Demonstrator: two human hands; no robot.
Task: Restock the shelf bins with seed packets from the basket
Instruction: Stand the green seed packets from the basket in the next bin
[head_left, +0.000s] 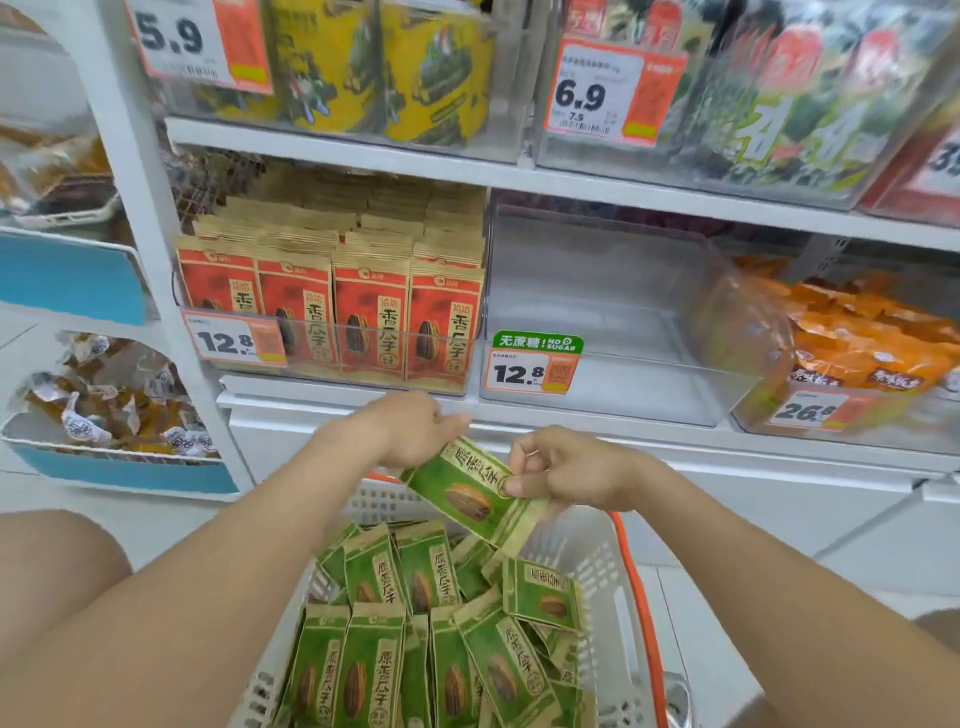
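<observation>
A green seed packet (470, 493) hangs tilted above the white basket (602, 566). My left hand (410, 428) grips its upper end and my right hand (566, 470) pinches its right edge. Several more green seed packets (431, 629) fill the basket below. On the shelf straight ahead stands a clear bin (613, 364) with nothing in it and a green "no sugar" 12.8 price tag (535, 366). To its left, a clear bin holds rows of red seed packets (332, 312).
An orange basket handle (636, 587) runs along the basket's right side. A bin of orange snack bags (857, 343) sits to the right of the bare bin. Yellow and green packs fill the shelf above. Wrapped sweets lie in blue-fronted trays (119, 467) at left.
</observation>
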